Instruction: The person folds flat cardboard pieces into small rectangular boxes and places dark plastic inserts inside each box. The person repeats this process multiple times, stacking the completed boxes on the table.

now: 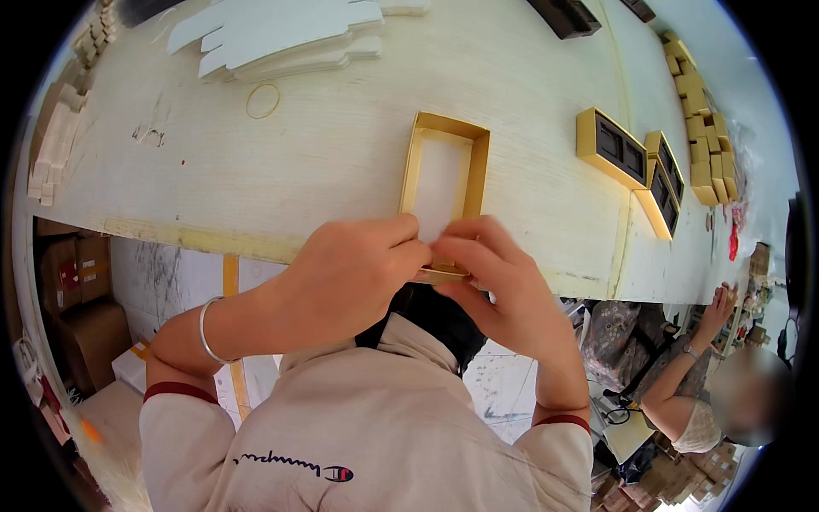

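Observation:
A shallow, open gold cardboard box (479, 175) with a pale inside lies lengthwise on the table in front of me, its near end at the table's front edge. My left hand (363, 264) is closed, thumb and fingers pinched at the near left corner of the box. At the near right corner, my right hand (503, 286) has its fingers bent over the end wall and its thumb below; it is slightly blurred. Between them a strip of the near wall shows, tilted outward. My fingers hide the rest of that end.
White flat carton blanks (281, 38) are stacked at the far left, near a thin yellow band (278, 99). To the right stand gold boxes with black inserts (610, 149), and beyond them stacked gold boxes (704, 154). Another person's arm (682, 380) rests at the table's right.

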### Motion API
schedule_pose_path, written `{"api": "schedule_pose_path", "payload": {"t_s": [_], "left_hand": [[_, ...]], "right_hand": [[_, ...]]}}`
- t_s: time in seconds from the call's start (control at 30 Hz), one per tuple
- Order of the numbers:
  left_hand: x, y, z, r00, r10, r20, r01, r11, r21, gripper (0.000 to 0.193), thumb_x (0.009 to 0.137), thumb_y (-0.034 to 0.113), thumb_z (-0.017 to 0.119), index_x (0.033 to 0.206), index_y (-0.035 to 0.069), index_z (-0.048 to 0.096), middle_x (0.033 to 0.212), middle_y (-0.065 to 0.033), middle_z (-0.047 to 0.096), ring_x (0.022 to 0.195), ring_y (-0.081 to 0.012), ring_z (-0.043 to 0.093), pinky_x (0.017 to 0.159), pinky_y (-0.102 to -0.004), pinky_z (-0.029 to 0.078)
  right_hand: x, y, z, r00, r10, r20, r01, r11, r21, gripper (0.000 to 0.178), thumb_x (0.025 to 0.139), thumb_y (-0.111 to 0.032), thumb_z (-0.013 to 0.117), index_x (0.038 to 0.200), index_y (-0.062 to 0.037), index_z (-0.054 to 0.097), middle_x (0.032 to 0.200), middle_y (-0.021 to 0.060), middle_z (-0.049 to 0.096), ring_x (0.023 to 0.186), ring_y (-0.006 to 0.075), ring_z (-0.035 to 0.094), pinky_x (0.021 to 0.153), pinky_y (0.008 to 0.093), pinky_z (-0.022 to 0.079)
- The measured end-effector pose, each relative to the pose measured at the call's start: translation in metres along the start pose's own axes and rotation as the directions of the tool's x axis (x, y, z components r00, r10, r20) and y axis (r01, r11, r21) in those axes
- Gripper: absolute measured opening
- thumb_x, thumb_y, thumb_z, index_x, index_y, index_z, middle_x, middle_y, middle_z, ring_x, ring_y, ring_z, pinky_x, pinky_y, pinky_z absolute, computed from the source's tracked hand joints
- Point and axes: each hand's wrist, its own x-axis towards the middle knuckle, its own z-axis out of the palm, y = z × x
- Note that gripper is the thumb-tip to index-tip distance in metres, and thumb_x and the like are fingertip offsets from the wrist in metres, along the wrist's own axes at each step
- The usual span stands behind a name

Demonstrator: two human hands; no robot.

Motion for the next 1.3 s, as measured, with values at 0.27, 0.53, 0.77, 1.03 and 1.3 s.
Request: {"api": "schedule_pose_path", "payload": {"t_s": [0.27, 0.53, 0.77, 1.03, 1.3], "left_hand": [[0.003, -0.001, 0.005, 0.996, 0.093, 0.009, -0.093, 0.992, 0.089, 0.011, 0.075, 0.002, 0.064, 0.086, 0.002, 0.06, 0.078, -0.009, 0.054, 0.069, -0.0263, 0.057, 0.057, -0.0349, 0.047], [0.006, 0.007, -0.016, 0.978, -0.008, 0.209, 0.018, 0.999, -0.044, 0.045, 0.069, 0.027, 0.078, 0.109, 0.011, 0.063, 0.104, -0.0099, 0.06, 0.087, -0.0292, 0.061, 0.07, -0.035, 0.05], [0.036, -0.006, -0.059, 0.971, 0.163, 0.177, -0.228, 0.861, 0.455, 0.082, 0.059, 0.036, 0.082, 0.133, 0.018, 0.051, 0.137, -0.0114, 0.045, 0.125, -0.0308, 0.04, 0.109, -0.0595, 0.025], [0.025, -0.013, -0.028, 0.998, 0.037, 0.059, -0.058, 0.911, 0.407, 0.077, 0.067, 0.036, 0.079, 0.134, 0.013, 0.05, 0.125, -0.0101, 0.049, 0.122, -0.0295, 0.044, 0.111, -0.0604, 0.02], [0.014, -0.02, -0.047, 0.995, 0.1, 0.009, -0.097, 0.927, 0.361, 0.077, 0.071, 0.05, 0.074, 0.133, 0.012, 0.05, 0.13, -0.0118, 0.047, 0.126, -0.0319, 0.042, 0.111, -0.0609, 0.019]], "right_hand": [[-0.012, 0.013, 0.023, 0.956, -0.219, -0.197, 0.143, 0.93, -0.34, 0.053, 0.071, -0.001, 0.071, 0.122, -0.0006, 0.054, 0.076, 0.0064, 0.05, 0.074, 0.025, 0.052, 0.064, 0.0344, 0.039], [-0.009, 0.017, 0.004, 0.978, -0.198, -0.07, 0.153, 0.902, -0.404, 0.025, 0.069, 0.004, 0.059, 0.092, -0.0043, 0.056, 0.079, 0.0067, 0.048, 0.074, 0.0249, 0.05, 0.064, 0.0355, 0.039], [0.028, 0.022, -0.091, 0.985, -0.077, -0.155, 0.068, 0.996, -0.062, 0.055, 0.071, 0.014, 0.052, 0.122, -0.0053, 0.056, 0.115, 0.0119, 0.058, 0.084, 0.0237, 0.057, 0.079, 0.0356, 0.048], [0.166, 0.133, -0.172, 0.937, -0.077, -0.341, -0.284, 0.401, -0.871, 0.022, 0.084, -0.023, 0.066, 0.089, -0.0011, 0.064, 0.094, 0.0107, 0.064, 0.091, 0.0321, 0.06, 0.079, 0.0407, 0.048], [0.169, 0.099, -0.171, 0.952, 0.098, -0.291, -0.279, 0.674, -0.684, 0.028, 0.077, -0.026, 0.074, 0.073, -0.0018, 0.061, 0.077, 0.013, 0.063, 0.084, 0.0324, 0.059, 0.071, 0.0427, 0.046]]}}
